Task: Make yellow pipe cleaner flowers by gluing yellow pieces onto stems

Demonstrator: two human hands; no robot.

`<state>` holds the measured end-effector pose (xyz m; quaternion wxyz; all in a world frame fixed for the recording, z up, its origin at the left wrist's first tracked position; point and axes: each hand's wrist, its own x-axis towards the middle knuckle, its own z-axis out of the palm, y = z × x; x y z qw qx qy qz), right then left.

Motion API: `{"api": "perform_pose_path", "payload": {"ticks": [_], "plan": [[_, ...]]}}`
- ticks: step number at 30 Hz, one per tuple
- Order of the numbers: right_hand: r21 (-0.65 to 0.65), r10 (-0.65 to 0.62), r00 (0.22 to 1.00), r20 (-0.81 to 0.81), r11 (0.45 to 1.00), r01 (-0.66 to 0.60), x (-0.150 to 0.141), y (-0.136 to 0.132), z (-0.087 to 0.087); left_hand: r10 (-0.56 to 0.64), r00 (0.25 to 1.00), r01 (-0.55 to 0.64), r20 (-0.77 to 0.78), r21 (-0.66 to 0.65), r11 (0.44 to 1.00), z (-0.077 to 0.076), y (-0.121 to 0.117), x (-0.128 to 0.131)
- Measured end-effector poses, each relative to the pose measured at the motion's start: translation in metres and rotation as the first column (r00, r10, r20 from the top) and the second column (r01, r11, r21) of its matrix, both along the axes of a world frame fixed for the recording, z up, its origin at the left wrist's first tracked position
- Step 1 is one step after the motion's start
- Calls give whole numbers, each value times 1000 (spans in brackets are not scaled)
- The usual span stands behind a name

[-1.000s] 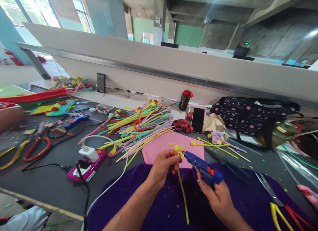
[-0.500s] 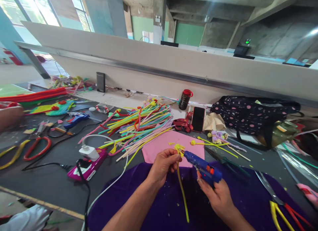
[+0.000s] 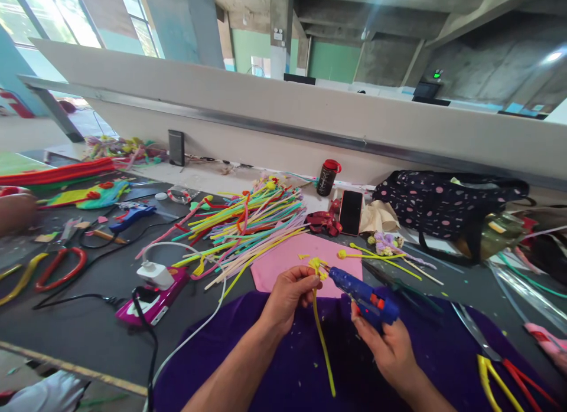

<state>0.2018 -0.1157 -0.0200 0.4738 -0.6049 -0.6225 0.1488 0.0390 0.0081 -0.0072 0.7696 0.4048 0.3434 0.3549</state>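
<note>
Head view: the left hand (image 3: 290, 297) pinches a yellow fuzzy-stemmed flower (image 3: 318, 267) between thumb and fingers — its stem hanging over the dark purple cloth (image 3: 212, 353), its head above the pink sheet (image 3: 283, 252). The right hand (image 3: 385, 347) grips a blue plastic glue gun with a red-orange patch (image 3: 363, 294) — nozzle pointed at the flower head. Multicoloured fuzzy stems (image 3: 252, 223) lie beyond, left of a black-screened phone (image 3: 351, 212).
</note>
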Motion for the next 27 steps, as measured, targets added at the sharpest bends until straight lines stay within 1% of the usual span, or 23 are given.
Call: {"api": "perform_pose_path", "payload": {"ticks": [4,9,14,20,27], "plan": [[-1,0,999,42,1000,0,-1,1,2,0,1000,0,-6,-12,1000,1,0,0],[-21,20,999,32,1000,-19,-3,1,5,14,1000,-14,0,-8,1000,3,1,-1],[1,27,999,43,1000,-27,-3,1,1,23,1000,-24,12,17,1000,3,0,-2],[-26,11,1000,-15,1000,-12,-3,-1,2,25,1000,-25,-3,-3,1000,5,0,-2],[-7,36,999,32,999,-36,-2,3,-1,22,1000,-22,9,5,1000,4,0,-2]]}}
